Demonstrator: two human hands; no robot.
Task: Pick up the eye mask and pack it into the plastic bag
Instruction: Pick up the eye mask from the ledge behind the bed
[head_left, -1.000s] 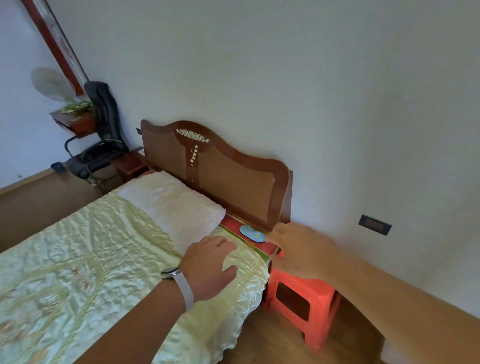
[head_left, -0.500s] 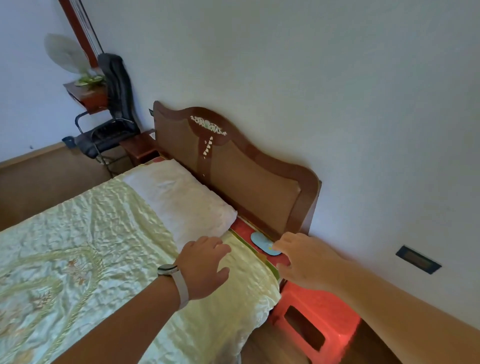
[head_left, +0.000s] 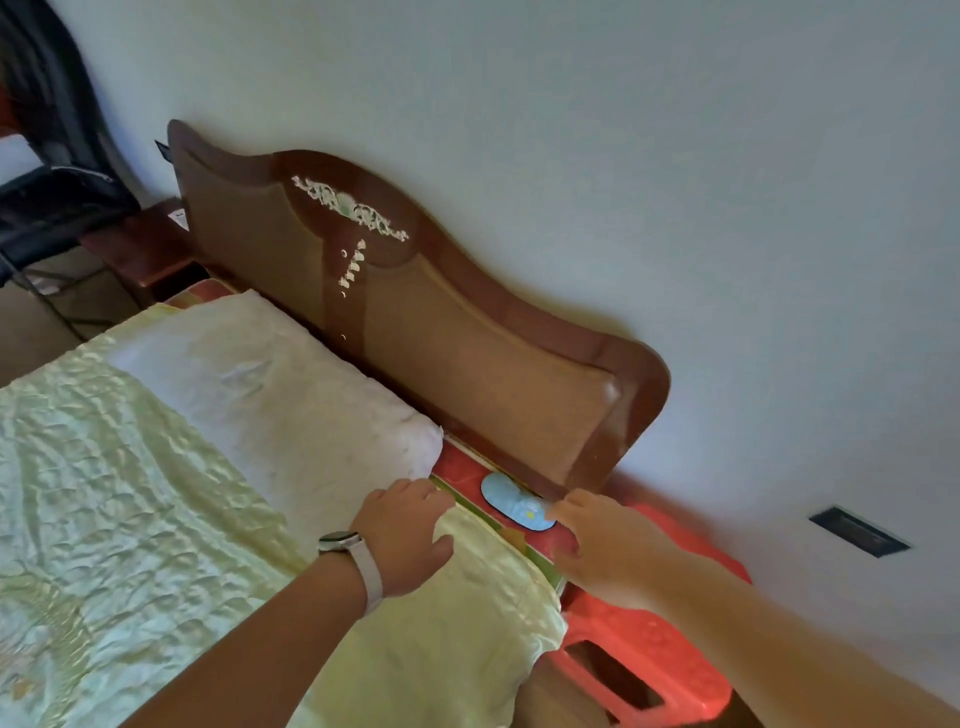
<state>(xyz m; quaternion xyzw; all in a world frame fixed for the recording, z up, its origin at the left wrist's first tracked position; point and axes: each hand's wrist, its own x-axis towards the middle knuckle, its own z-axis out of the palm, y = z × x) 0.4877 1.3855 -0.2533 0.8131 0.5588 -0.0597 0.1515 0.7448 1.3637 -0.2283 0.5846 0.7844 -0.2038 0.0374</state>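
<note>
My right hand (head_left: 605, 545) reaches for the pale blue eye mask (head_left: 511, 503), fingers loosely spread, the fingertips (head_left: 558, 512) at the mask's near end; whether they touch it I cannot tell, and this grip holds nothing. The mask lies flat on the red strip of mattress just ahead of that grip, against the foot of the wooden headboard (head_left: 467, 353). My left hand (head_left: 405, 535), a watch (head_left: 340, 540) on its wrist, rests open and empty on the yellow-green bedspread (head_left: 130, 493), just left of the mask. A red plastic stool (head_left: 649, 649) stands below my right grip.
</note>
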